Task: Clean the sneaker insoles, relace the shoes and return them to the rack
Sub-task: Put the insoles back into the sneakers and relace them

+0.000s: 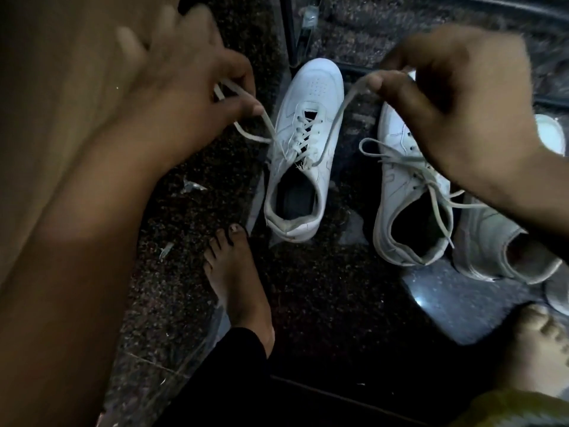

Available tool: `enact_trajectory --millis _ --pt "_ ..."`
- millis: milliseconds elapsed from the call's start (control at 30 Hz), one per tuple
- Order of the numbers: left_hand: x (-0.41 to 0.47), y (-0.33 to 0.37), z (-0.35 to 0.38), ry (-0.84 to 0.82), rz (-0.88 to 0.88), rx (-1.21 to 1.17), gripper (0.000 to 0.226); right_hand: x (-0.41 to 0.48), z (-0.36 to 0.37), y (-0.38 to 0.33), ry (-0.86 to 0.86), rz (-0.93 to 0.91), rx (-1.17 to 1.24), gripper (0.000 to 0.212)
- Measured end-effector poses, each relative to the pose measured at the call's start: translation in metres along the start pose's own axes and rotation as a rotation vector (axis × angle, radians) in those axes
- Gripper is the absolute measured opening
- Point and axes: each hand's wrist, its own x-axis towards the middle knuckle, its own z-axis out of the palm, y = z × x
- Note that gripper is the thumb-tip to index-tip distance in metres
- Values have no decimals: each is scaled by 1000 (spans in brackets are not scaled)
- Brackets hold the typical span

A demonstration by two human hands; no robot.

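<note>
Left hand [197,72], right hand [446,97]: lace [345,103] pinches

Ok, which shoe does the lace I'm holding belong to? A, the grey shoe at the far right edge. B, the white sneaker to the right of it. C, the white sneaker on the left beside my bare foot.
C: the left hand and right hand each pinch one end of the lace, and both ends run down to the top eyelets of the left sneaker.

The dark speckled floor [323,303] bears a white sneaker [311,87], a second sneaker [391,171], a third shoe [480,232] and a bare foot [234,282].
</note>
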Motion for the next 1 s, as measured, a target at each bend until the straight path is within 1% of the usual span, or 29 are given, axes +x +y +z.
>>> enact_trajectory --millis 33,67,100,133,167,200,233,300,400,433,500,533,600,633,700,733,767,867,900,933,967,1000 --pt "-24 -16 28 79 -233 68 32 4 -1 -1 -8 -1 -69 34" --pt "-53 -32 56 -10 -574 65 39 8 -1 -4 -14 7 -121 34" --pt "-77 -42 97 -179 -779 -61 40 11 0 -4 -11 13 -141 31" --pt "-95 -51 130 -159 -913 -207 37 14 2 -4 -1 9 -141 27" --pt "-105 -53 156 -31 -941 -269 33 15 6 -3 10 -9 -135 23" --pt "-103 -55 165 59 -914 -265 31 16 11 -2 15 -23 -129 22" --pt "-90 -53 155 147 -913 -253 29 16 15 -1 19 -31 -116 22" --pt "-91 -49 153 180 -959 -167 29 17 22 5 41 -26 -35 21" --pt "-99 -47 157 177 -1041 -199 31 20 34 7 75 51 244 18" --pt "-99 -48 156 202 -1045 -209 31 22 38 6 40 97 365 18" --pt "-97 -51 155 267 -1017 -229 31 22 47 0 -109 178 609 24" --pt "-95 -53 155 297 -1025 -264 30 21 51 -3 -182 189 664 27" --pt "-91 -56 155 340 -1036 -278 31 20 60 -12 -284 151 643 26" --pt "-90 -59 158 355 -1037 -243 32 19 65 -15 -309 137 641 25" --pt "-88 -59 159 423 -987 -157 35 19 72 -18 -317 189 681 38" --pt "-88 -57 158 434 -939 -129 36 19 73 -19 -320 225 712 43" --pt "-87 -56 160 415 -910 -98 36 19 74 -19 -323 257 753 44" --pt "-99 -52 166 247 -938 -152 35 18 71 -16 -327 363 914 39" --pt "-93 -45 157 149 -917 -224 36 18 70 -14 -327 387 962 43" --pt "-74 -38 142 217 -851 -215 38 17 69 -12 -323 400 1000 46" --pt "-48 -26 123 244 -745 -179 39 16 68 -10 -313 408 1033 47" --pt "-17 -6 96 183 -505 -182 39 14 68 -9 -294 420 1055 45"
